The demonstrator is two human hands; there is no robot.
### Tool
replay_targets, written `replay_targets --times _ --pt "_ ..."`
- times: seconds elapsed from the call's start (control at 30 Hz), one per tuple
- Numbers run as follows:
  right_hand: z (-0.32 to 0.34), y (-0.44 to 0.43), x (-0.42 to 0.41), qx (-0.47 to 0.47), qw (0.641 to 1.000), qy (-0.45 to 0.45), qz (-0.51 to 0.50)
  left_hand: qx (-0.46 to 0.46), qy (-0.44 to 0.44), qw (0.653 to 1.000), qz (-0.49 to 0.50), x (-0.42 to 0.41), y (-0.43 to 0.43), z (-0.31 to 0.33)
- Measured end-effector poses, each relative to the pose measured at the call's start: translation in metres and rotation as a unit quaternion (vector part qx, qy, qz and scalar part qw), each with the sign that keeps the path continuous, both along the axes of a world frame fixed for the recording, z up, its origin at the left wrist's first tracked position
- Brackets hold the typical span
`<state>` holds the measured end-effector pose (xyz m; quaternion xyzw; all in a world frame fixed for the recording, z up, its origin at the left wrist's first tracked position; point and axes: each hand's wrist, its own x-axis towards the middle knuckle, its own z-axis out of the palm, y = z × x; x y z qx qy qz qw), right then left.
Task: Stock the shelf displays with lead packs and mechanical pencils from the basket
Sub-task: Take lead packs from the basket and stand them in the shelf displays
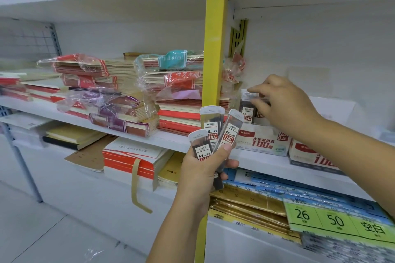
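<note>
My left hand (204, 168) holds a fan of three clear lead packs (213, 132) with white caps and red "0.5 HB 100" labels, raised in front of the yellow shelf post. My right hand (284, 102) reaches over the white display box (261, 140) on the middle shelf, its fingertips pinching the white cap of a lead pack (248, 109) that stands upright in the box. More lead packs stand beside it, partly hidden by my hand. A second display box (310, 158) sits to the right under my forearm. The basket is not in view.
The yellow post (214, 49) splits the shelving. Left of it lie wrapped stacks of notebooks (132, 94). The lower shelf holds red-edged books (132, 160), gold packs (250, 205) and a green tag (337, 220) reading 26 and 50.
</note>
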<state>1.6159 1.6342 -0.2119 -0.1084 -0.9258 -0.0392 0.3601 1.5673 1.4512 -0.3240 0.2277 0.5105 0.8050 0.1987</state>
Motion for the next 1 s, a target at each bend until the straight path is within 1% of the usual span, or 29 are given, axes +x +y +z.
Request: replay_targets --times 0.03,0.07,0.13,0.17,0.2,0.23,0.27,0.33,0.37,0.4,0.43,0.5,0.57,0.6,0.67,0.8,0.83,0.9,1.0 --pt "-0.001 -0.006 0.007 -0.074 0.996 0.011 0.050 0.000 0.003 1.000 -0.004 0.000 0.000 0.000" --pt "-0.001 -0.013 0.015 -0.160 0.982 -0.001 0.103 0.002 0.006 1.000 -0.008 0.001 0.000 0.002" --pt "-0.006 -0.031 0.027 -0.315 0.927 -0.079 0.186 0.011 0.013 1.000 -0.017 0.003 0.000 0.003" --pt "-0.009 -0.037 0.030 -0.372 0.898 -0.106 0.210 0.013 0.016 1.000 -0.021 0.003 0.002 0.003" --pt "-0.012 -0.039 0.031 -0.410 0.878 -0.108 0.224 0.014 0.013 1.000 -0.024 0.004 0.002 0.005" --pt "-0.012 -0.039 0.031 -0.427 0.871 -0.092 0.224 0.016 0.010 1.000 -0.026 0.006 0.002 0.006" --pt "-0.008 -0.036 0.031 -0.439 0.871 -0.062 0.212 0.017 0.005 1.000 -0.024 0.006 0.002 0.007" --pt "0.008 -0.024 0.031 -0.448 0.875 0.040 0.182 -0.001 -0.002 1.000 -0.021 0.005 0.001 0.008" --pt "0.019 -0.017 0.033 -0.434 0.879 0.090 0.177 -0.018 -0.008 1.000 -0.022 0.004 -0.001 0.007" --pt "0.029 -0.011 0.035 -0.399 0.892 0.122 0.174 -0.032 -0.017 0.999 -0.024 0.002 -0.002 0.007" --pt "0.036 -0.006 0.036 -0.345 0.914 0.129 0.170 -0.039 -0.022 0.999 -0.026 0.000 -0.003 0.006" --pt "0.041 -0.001 0.033 -0.219 0.962 0.086 0.141 -0.042 -0.019 0.999 -0.025 -0.001 -0.004 0.005" --pt "0.037 -0.002 0.024 -0.131 0.985 0.029 0.113 -0.023 -0.007 1.000 -0.019 -0.001 -0.003 0.006" --pt "0.033 -0.003 0.019 -0.109 0.988 0.007 0.108 -0.014 -0.001 1.000 -0.016 -0.001 -0.003 0.007" --pt "0.026 -0.004 0.009 -0.096 0.989 -0.023 0.109 -0.006 0.012 1.000 -0.013 -0.001 -0.002 0.006" --pt "0.017 0.003 -0.006 -0.145 0.982 -0.029 0.116 -0.005 0.016 1.000 -0.014 -0.002 -0.003 0.005" --pt "0.015 0.005 -0.010 -0.132 0.985 -0.031 0.104 -0.007 0.011 1.000 -0.012 -0.002 -0.003 0.005" --pt "0.011 0.009 -0.015 -0.073 0.995 -0.035 0.058 -0.028 0.002 1.000 -0.001 -0.003 -0.003 0.004" --pt "0.007 0.011 -0.016 -0.004 0.999 -0.034 -0.010 -0.056 -0.015 0.998 0.020 -0.004 -0.002 0.002"
